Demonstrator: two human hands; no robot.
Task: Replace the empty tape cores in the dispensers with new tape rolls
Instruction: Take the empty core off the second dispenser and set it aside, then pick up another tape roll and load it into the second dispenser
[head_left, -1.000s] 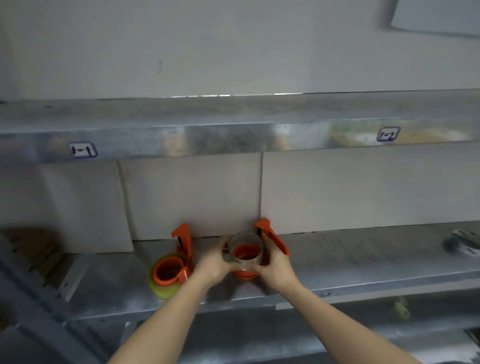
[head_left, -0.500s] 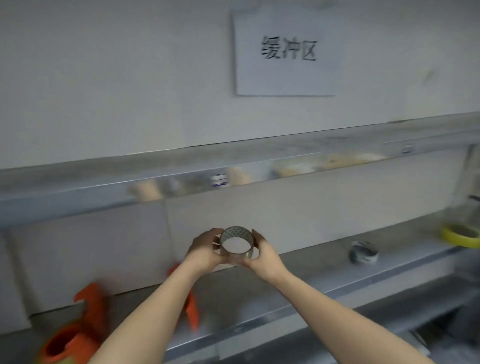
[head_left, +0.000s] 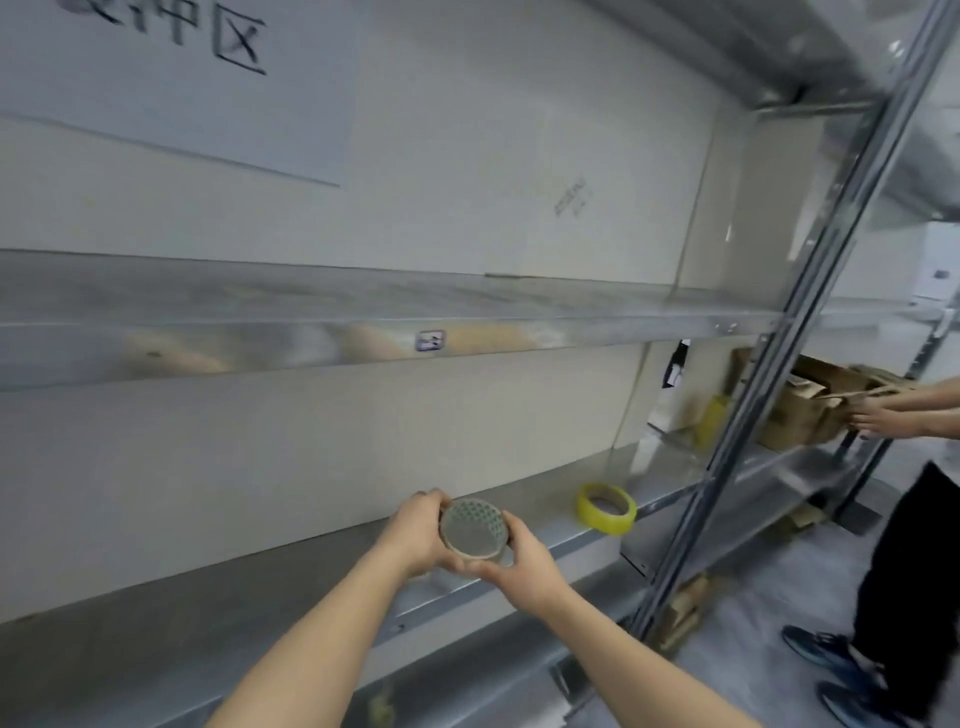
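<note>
An empty tape core (head_left: 472, 530), a thin grey ring with a dotted inner wall, is held between both hands just above the metal shelf (head_left: 291, 587). My left hand (head_left: 415, 530) grips its left rim and my right hand (head_left: 524, 564) cups its lower right side. A full yellow tape roll (head_left: 607, 508) lies flat on the same shelf, a short way to the right of my hands. No orange dispensers are in view.
A steel upright (head_left: 769, 374) stands at the shelf's right end. Beyond it are cardboard boxes (head_left: 800, 410) and another person (head_left: 914, 571) with hands on them. An upper shelf (head_left: 363, 312) runs overhead, with a paper sign (head_left: 171, 78) on the wall.
The core has come off the orange dispenser and moved right along the shelf with both hands. The view swung right, so the dispensers left the frame and the yellow roll came close.
</note>
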